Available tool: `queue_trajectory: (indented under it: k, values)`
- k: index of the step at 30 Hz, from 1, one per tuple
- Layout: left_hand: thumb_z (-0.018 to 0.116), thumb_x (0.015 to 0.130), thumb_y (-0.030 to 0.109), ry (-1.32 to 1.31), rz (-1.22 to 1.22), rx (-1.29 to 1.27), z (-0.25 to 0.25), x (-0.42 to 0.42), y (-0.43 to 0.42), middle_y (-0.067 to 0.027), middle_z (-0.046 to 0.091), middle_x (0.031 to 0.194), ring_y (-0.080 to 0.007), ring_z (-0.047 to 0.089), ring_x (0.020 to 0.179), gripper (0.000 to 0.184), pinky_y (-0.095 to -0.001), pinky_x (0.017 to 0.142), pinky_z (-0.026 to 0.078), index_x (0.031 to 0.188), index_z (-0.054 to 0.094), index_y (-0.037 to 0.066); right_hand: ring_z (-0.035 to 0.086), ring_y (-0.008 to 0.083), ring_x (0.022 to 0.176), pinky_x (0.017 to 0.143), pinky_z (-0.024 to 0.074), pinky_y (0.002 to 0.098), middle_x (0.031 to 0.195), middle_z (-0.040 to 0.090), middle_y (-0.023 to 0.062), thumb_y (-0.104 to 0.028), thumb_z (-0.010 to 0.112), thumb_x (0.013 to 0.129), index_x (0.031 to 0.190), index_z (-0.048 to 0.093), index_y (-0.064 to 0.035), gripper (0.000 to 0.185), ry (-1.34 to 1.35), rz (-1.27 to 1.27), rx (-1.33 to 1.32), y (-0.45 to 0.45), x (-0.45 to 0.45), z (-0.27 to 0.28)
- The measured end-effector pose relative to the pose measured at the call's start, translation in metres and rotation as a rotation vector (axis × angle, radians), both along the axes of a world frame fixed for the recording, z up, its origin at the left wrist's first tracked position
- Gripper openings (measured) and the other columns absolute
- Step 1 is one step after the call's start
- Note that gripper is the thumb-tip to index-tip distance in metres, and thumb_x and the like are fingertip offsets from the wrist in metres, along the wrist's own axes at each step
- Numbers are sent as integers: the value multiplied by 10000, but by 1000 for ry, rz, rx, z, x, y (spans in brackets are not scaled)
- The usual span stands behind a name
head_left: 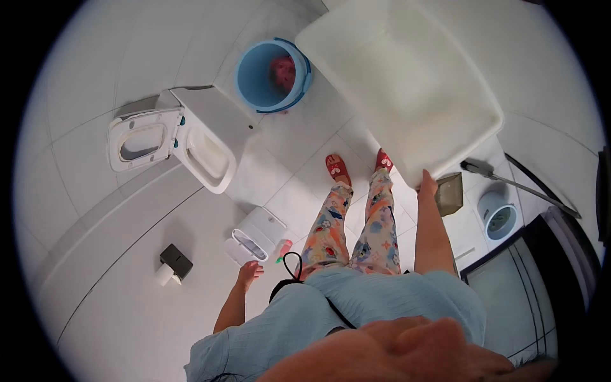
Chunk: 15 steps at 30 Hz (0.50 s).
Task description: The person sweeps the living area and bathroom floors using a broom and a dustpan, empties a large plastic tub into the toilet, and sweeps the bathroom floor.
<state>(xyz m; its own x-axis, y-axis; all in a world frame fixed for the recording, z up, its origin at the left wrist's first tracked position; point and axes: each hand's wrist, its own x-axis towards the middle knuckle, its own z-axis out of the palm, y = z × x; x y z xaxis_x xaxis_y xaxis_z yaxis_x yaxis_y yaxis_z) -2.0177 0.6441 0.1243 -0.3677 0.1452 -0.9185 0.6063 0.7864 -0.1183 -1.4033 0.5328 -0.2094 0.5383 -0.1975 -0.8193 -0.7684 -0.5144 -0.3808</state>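
White tub (414, 83) in right hand (427, 184)

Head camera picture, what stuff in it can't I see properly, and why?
Far end of the white tub: head view, cut off by the top edge.
Underside of the white tub: head view, hidden by the tub itself.
Pink thing inside the blue bucket: head view, shadowy and too small to name.
Inside of the small blue bin: head view, too small and dim.
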Motion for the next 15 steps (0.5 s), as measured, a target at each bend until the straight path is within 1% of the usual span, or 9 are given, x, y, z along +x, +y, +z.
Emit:
queue_trajectory:
  k: [1, 4, 6, 8, 10, 12, 13, 14, 15]
  values:
    - [457, 918, 303, -25, 24, 24, -2, 0, 2, -74, 633, 996, -177, 627, 864, 352, -314, 724, 455, 1184, 474, 72, 589, 237, 641, 484, 477, 369, 910, 609, 160, -229, 661, 690, 1081, 545, 79, 511, -18, -74, 36, -5, 0, 24]
    - [460, 911, 305, -144, 20, 57, -5, 9, 12, -73, 632, 982, -170, 627, 846, 353, -292, 685, 459, 1169, 489, 64, 600, 248, 681, 527, 504, 369, 929, 599, 167, -178, 636, 682, 1059, 550, 70, 459, -50, 21, -64, -26, 5, 89]
    - [480, 897, 295, -318, 58, 90, -24, -5, 15, -81, 631, 982, -173, 629, 829, 369, -300, 647, 480, 1175, 492, 52, 603, 258, 705, 557, 516, 369, 921, 587, 155, -158, 631, 673, 1018, 554, 57, 414, -71, -30, 29, -30, 5, 128]
    - [505, 874, 278, -342, -85, 183, -33, 12, 31, -88, 629, 969, -177, 631, 817, 374, -321, 629, 502, 1153, 517, 29, 601, 263, 694, 550, 511, 377, 865, 580, 136, -147, 622, 664, 980, 549, 54, 382, -60, -101, 94, -27, 3, 174]
    - [510, 860, 283, -517, -274, 318, -67, 10, 52, -95, 637, 915, -203, 634, 811, 360, -350, 704, 511, 1120, 551, 37, 596, 258, 686, 534, 501, 378, 850, 578, 133, -137, 614, 658, 973, 549, 54, 373, -48, -66, 36, -15, 6, 208]
    - [512, 850, 297, -364, -838, 390, -79, 48, 96, -115, 643, 883, -247, 633, 825, 342, -354, 754, 501, 1084, 577, 55, 591, 253, 678, 518, 491, 380, 835, 576, 131, -127, 605, 653, 966, 550, 54, 365, -37, -24, -22, -11, 9, 221]
    - [517, 842, 311, -363, -957, 532, -73, 85, 118, -127, 647, 900, -293, 623, 855, 346, -365, 796, 486, 1093, 576, 80, 576, 241, 638, 481, 468, 373, 799, 569, 125, -118, 598, 648, 944, 551, 51, 345, -58, -12, 19, -11, 11, 224]
    - [530, 838, 293, -344, -835, 489, -75, 118, 137, -135, 642, 961, -305, 607, 912, 342, -372, 818, 476, 1092, 573, 68, 561, 228, 599, 444, 444, 367, 764, 562, 119, -109, 592, 642, 922, 553, 49, 324, -79, 2, 60, -11, 12, 227]
    - [535, 839, 269, -426, -1074, 670, -72, 179, 161, -145, 607, 1071, -304, 577, 985, 330, -367, 862, 458, 1094, 572, 63, 561, 228, 599, 444, 444, 367, 764, 562, 119, -109, 592, 642, 922, 553, 49, 324, -83, 20, 66, -9, 17, 233]
